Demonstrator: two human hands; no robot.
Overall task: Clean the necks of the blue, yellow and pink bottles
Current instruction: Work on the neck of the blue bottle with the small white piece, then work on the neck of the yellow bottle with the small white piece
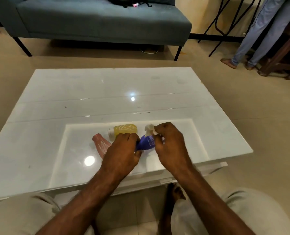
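Note:
The blue bottle (146,142) is held between both hands above the white table (107,92). My left hand (122,153) grips its left end, which the fingers hide. My right hand (169,143) pinches a white tissue (150,128) against the bottle's upper right end. The yellow bottle (124,130) lies on its side just behind my left hand, white cap pointing left. To the left lies the pink bottle (101,145), also on its side, partly covered by my left wrist.
The bottles lie in a glass-covered inset (76,150) at the table's near side. A grey sofa (96,22) stands beyond the table. A person's legs (259,36) and black stool frames (225,22) are at the far right. My knees are under the table's near edge.

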